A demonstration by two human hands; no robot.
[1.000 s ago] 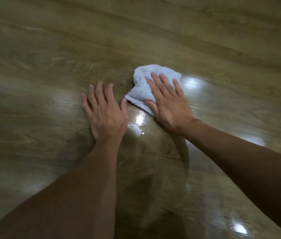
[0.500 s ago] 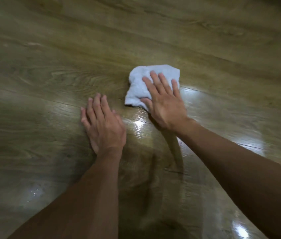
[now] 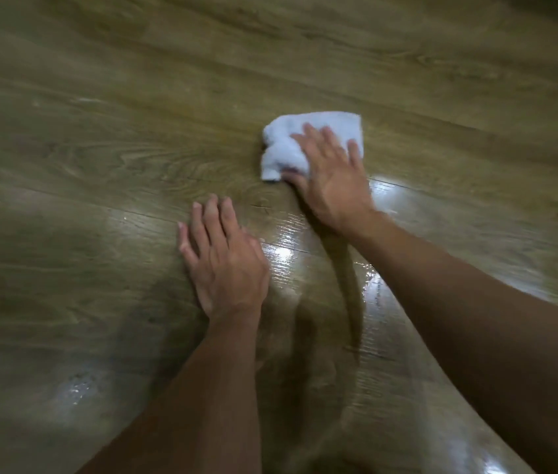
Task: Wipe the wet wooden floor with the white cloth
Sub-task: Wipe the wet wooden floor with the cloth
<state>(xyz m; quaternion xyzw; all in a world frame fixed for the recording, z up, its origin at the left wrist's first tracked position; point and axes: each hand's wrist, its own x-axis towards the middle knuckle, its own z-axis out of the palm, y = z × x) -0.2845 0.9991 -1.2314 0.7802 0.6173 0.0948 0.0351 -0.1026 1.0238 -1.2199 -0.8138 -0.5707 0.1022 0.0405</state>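
A bunched white cloth (image 3: 282,150) lies on the wooden floor (image 3: 100,148) a little right of centre. My right hand (image 3: 330,176) presses flat on the cloth, fingers straight and spread over its right half. My left hand (image 3: 223,261) rests flat on the bare planks below and left of the cloth, fingers together and straight. Between the two hands a wet glossy patch (image 3: 288,254) shines, and it runs on down along my right forearm.
More wet sheen (image 3: 387,191) shows right of my right wrist. Small droplets (image 3: 76,388) glint on the planks at lower left. Wood planks fill the whole view; nothing else stands on them.
My right hand has slid the cloth slightly to the right over the planks. My left hand stays flat on the floor, and the view has shifted.
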